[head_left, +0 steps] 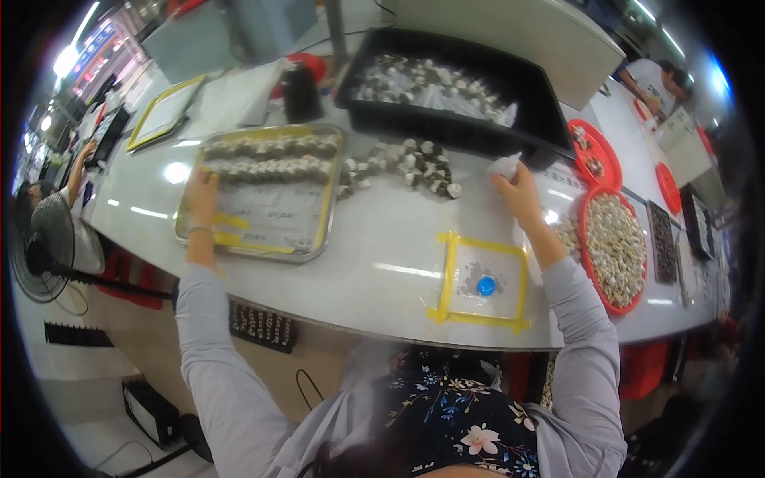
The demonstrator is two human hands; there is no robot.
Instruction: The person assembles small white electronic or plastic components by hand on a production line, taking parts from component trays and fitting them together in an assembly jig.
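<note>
- Far left: standing fan (49,239) beside the table.
- Left hand (203,195): at the left side of a metal tray (329,209), fingertips by the ends of the rows. Whether it pinches a piece or merely rests there, I cannot tell from where I stand; the fingers hide the contact.
- In the tray: two rows of small dark-and-white pieces (271,170) across the far half; yellow tape and a pale sheet show in the near half.
- Centre: loose pieces (410,163) in a scattered patch on the tabletop, between the tray and the right hand. Behind them, a black bin (446,131) holding more pieces and white plastic.
- Near edge: taped square (470,307) with a blue cap (486,286) lying inside it.
- Right hand (519,195): closed on a white bundle (504,166), thumb and fingers around its lower part, just in front of the bin's right end. Possibly a soft bag; too small to be sure.
- Right: red basket (584,239) heaped with small pale pieces.
- Step in hand, my judgement: tending the rows while handling the bundle. Next move calls for a light left touch, sparing the row ends, and a right-hand path above the loose pieces.
</note>
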